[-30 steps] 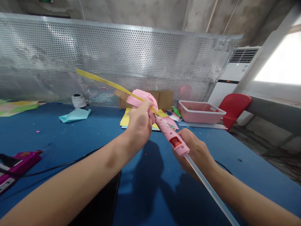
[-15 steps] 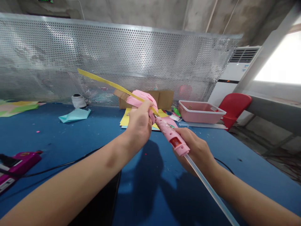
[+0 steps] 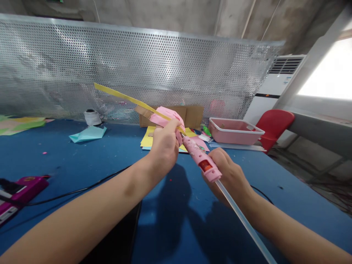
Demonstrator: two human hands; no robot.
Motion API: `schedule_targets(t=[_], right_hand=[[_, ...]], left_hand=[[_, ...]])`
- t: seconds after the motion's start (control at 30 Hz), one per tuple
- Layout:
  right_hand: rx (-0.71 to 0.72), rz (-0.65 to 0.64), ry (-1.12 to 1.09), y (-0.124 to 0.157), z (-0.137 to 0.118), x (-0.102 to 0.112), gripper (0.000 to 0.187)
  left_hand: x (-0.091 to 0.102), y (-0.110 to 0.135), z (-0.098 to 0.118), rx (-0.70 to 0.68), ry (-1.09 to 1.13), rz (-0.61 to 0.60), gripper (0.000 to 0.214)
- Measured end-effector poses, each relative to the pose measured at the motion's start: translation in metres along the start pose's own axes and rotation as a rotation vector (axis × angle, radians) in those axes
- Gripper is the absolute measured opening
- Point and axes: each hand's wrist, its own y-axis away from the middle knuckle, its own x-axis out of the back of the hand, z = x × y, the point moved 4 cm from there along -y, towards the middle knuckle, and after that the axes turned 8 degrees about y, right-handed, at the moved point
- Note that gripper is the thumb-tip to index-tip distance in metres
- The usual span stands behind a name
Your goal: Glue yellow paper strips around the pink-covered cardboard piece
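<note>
My left hand (image 3: 165, 145) is closed on a pink paper piece (image 3: 167, 113), raised above the blue table. A long yellow paper strip (image 3: 123, 96) lies across the pink piece and sticks out to the upper left. In my right hand (image 3: 227, 172) is a pink hot glue gun (image 3: 198, 156), its fingers wrapped around the handle. The gun's metal nozzle points at the pink piece beside my left fingers; whether it touches cannot be made out. A long translucent glue stick (image 3: 244, 220) runs out of the gun's back end toward me.
Yellow paper sheets (image 3: 145, 137) and cardboard (image 3: 194, 115) lie behind my hands. A pink basket (image 3: 233, 134) stands at the back right. Light-blue paper (image 3: 88, 134), a white roll (image 3: 92, 118) and a purple power strip (image 3: 22, 190) with a black cable are on the left.
The yellow strip and pink piece have shifted slightly right and down with my left hand. The glue gun stays almost where it was.
</note>
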Motion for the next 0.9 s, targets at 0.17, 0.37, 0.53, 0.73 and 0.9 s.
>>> schedule_targets(t=[0.17, 0.37, 0.53, 0.73, 0.9], right_hand=[[0.115, 0.029, -0.065, -0.002, -0.003, 0.002, 0.024], [-0.051, -0.070, -0.156, -0.002, 0.002, 0.003, 0.019], [-0.154, -0.142, -0.224, -0.008, 0.002, 0.006, 0.013], [-0.200, -0.130, -0.350, -0.014, 0.000, 0.011, 0.010], [-0.191, -0.165, -0.299, -0.013, 0.003, 0.012, 0.007]], left_hand=[[0.002, -0.001, -0.001, 0.027, -0.005, -0.011, 0.024], [0.004, -0.007, 0.000, 0.025, -0.006, -0.003, 0.021], [0.004, -0.008, 0.001, 0.042, -0.027, -0.013, 0.022], [0.003, -0.008, 0.000, 0.021, -0.035, -0.057, 0.017], [0.004, -0.010, -0.005, 0.036, -0.074, -0.100, 0.015]])
